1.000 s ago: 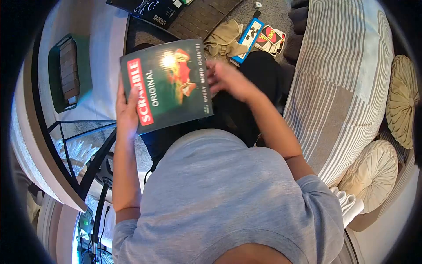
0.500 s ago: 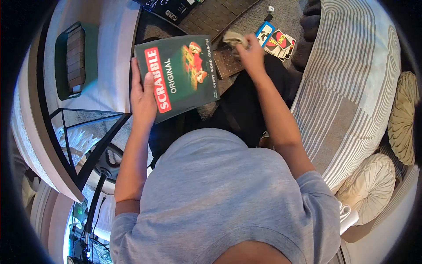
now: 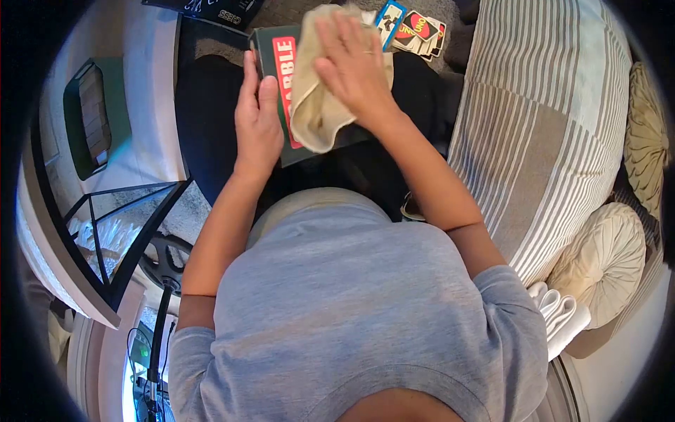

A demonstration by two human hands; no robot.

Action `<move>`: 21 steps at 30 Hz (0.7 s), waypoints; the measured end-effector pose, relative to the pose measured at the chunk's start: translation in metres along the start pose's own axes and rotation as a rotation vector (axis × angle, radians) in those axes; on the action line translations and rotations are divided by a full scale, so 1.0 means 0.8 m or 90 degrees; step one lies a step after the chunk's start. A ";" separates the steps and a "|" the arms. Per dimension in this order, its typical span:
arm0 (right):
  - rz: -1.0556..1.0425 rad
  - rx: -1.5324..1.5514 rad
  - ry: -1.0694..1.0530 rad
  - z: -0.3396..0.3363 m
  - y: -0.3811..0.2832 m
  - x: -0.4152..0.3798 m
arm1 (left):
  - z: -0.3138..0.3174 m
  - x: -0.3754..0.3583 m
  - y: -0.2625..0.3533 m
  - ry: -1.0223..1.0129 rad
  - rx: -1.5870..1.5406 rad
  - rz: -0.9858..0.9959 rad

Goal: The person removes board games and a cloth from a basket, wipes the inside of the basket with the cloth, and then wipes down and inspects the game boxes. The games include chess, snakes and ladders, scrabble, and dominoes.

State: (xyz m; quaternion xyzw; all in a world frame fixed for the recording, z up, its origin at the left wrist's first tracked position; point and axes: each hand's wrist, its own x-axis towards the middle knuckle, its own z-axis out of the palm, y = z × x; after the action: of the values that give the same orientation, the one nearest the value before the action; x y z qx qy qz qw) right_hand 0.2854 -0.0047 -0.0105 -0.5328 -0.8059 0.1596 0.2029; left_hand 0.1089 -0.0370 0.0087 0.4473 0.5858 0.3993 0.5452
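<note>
My left hand (image 3: 259, 130) grips the left edge of a dark green Scrabble box (image 3: 285, 88), thumb over the front and fingers along the side. A beige cloth (image 3: 315, 116) is spread over much of the box's front, so only part of the red lettering shows. On top of the cloth my right hand (image 3: 362, 77) lies flat, its fingers stretched out and pressing it against the box. The box is held above my lap, tilted slightly.
Uno cards (image 3: 420, 32) and a blue-edged card pack (image 3: 389, 22) lie beyond the box. A black chess box (image 3: 218, 10) is at the top. Left stands a table with a green block holder (image 3: 116, 126); right, a striped sofa (image 3: 513, 141) with round cushions (image 3: 598, 267).
My right hand has come left with the cloth, which was bunched in its fingers and now lies spread on the Scrabble box. The box has shifted slightly right and up in view.
</note>
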 end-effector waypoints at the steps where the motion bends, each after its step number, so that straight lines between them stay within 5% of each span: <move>1: 0.053 0.047 0.040 0.003 0.012 -0.007 | 0.000 0.005 0.003 0.006 -0.009 -0.017; 6: 0.104 0.046 -0.061 -0.007 -0.063 -0.077 | 0.015 0.014 -0.012 0.023 0.015 0.012; 8: 0.015 0.086 -0.096 -0.015 -0.076 -0.067 | 0.016 0.017 -0.004 0.010 0.094 0.022; 14: 0.056 -0.063 0.070 -0.012 -0.004 0.004 | -0.012 0.021 0.025 0.040 -0.003 0.045; 16: 0.180 0.227 0.136 -0.009 0.034 -0.002 | -0.021 0.024 0.033 0.056 -0.068 0.002; 18: 0.495 0.845 -0.028 -0.022 0.045 -0.019 | -0.029 0.028 0.032 0.043 -0.084 -0.056; 19: 0.588 1.115 0.057 -0.020 0.039 -0.026 | -0.031 0.028 0.029 0.043 -0.083 -0.059; 20: 0.590 1.114 0.056 -0.025 0.036 -0.031 | -0.031 0.031 0.024 0.001 -0.143 -0.120; 21: 0.485 1.327 0.037 -0.033 0.037 -0.035 | -0.029 0.034 0.018 -0.041 -0.204 -0.179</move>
State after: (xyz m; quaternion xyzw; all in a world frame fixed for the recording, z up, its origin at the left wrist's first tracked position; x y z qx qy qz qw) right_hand 0.3318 -0.0179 -0.0059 -0.3177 -0.0551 0.7985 0.5083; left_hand 0.0869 -0.0060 0.0169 0.2811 0.5536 0.3931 0.6782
